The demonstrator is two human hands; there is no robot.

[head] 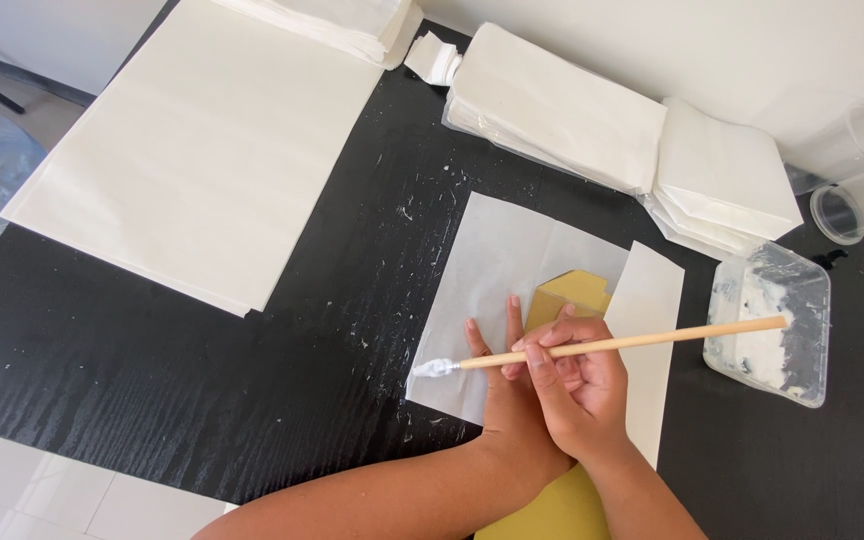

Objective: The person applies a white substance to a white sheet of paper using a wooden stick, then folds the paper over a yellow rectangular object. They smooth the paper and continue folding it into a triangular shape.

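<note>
The left hand (497,385) lies flat, fingers spread and straight, pressing down on a sheet of white paper (497,270) so that it cannot slide; it grips nothing, only weighs the sheet against the black surface (202,380). The right hand (577,385) crosses over it, fingers curled shut around a wooden brush (612,345) held almost level, its handle pointing right and its white, paste-loaded tip just at the paper's left edge, where a line of glue would go. Under the paper a yellow card (577,295) shows through a gap and again at the near edge between the forearms, seemingly serving as a form to fold around. A narrow white flap (652,310) lies to the right of the hands. Further right, within easy reach of the brush, sits a clear plastic tub of white paste (772,320). At the far right a stack of folded paper bags (592,120) is kept away from the wet area, and a pile of large blank sheets (202,150) lies far left. Dried white specks dot the surface near the paper's left edge.
</note>
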